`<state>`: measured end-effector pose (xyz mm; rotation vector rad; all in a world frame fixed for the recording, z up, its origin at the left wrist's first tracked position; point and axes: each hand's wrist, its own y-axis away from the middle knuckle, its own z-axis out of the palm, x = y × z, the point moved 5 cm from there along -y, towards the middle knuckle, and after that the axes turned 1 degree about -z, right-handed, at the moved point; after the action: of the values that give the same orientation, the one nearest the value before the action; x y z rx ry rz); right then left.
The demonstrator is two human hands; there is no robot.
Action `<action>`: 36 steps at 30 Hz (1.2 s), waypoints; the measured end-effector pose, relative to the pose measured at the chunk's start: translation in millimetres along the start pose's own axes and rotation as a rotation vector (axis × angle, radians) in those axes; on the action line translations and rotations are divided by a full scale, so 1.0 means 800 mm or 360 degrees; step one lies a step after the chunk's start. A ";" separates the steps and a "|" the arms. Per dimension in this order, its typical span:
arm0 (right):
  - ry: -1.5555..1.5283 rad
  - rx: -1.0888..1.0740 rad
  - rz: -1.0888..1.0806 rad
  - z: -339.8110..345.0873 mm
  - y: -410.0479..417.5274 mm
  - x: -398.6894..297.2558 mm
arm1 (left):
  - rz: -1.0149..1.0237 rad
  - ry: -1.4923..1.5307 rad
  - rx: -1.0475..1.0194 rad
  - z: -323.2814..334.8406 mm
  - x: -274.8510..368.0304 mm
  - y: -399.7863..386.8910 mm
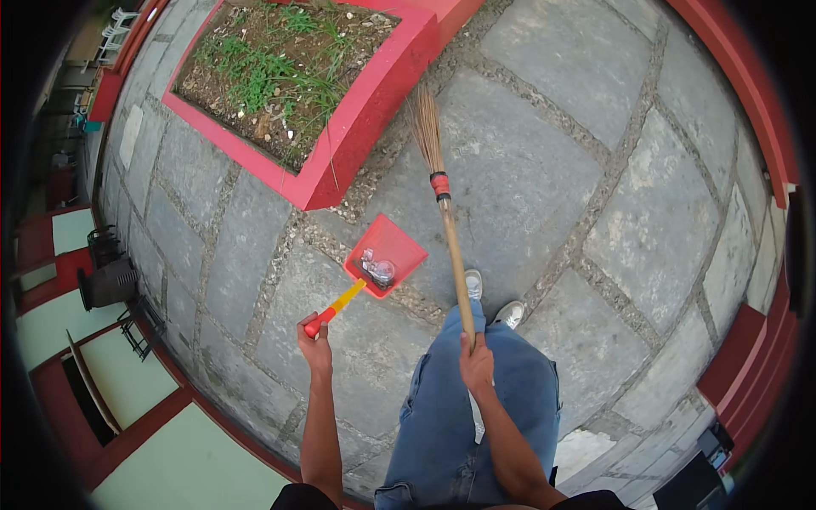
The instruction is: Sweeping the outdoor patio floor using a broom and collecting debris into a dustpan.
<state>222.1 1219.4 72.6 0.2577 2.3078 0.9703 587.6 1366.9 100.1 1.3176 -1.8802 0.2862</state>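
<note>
My left hand (315,341) is closed around the red and yellow handle of a red plastic dustpan (400,245). Crumpled litter and a round clear plastic piece (384,270) lie in the pan near its handle end. In my right hand (477,366) is the end of the wooden handle of a stick broom (454,242), bound with red and black bands. The broom's thin bristles (426,124) point away from me, beside the wall of a red planter.
The red-rimmed planter (376,95) holds soil and green weeds (252,73). Grey stone paving (510,166) with rough pebbly joints surrounds my feet. Dark chairs and a dark bin (108,284) stand at left by a building. Red steps (743,370) are at right.
</note>
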 end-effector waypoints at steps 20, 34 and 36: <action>-0.0075 0.0198 -0.0015 -0.008 0.013 0.112 | -0.0212 0.0529 -0.0231 -0.006 -0.041 -0.025; 0.0353 0.0325 0.0008 0.047 -0.034 0.177 | -0.0137 0.0351 -0.0092 -0.159 -0.015 -0.028; 0.0446 0.0105 -0.0105 0.066 -0.069 0.225 | -0.0153 0.0256 -0.0193 -0.147 -0.032 -0.029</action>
<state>114.6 1282.2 -78.7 0.0747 2.5879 0.9489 667.3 1443.5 152.6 1.2604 -1.6685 0.2182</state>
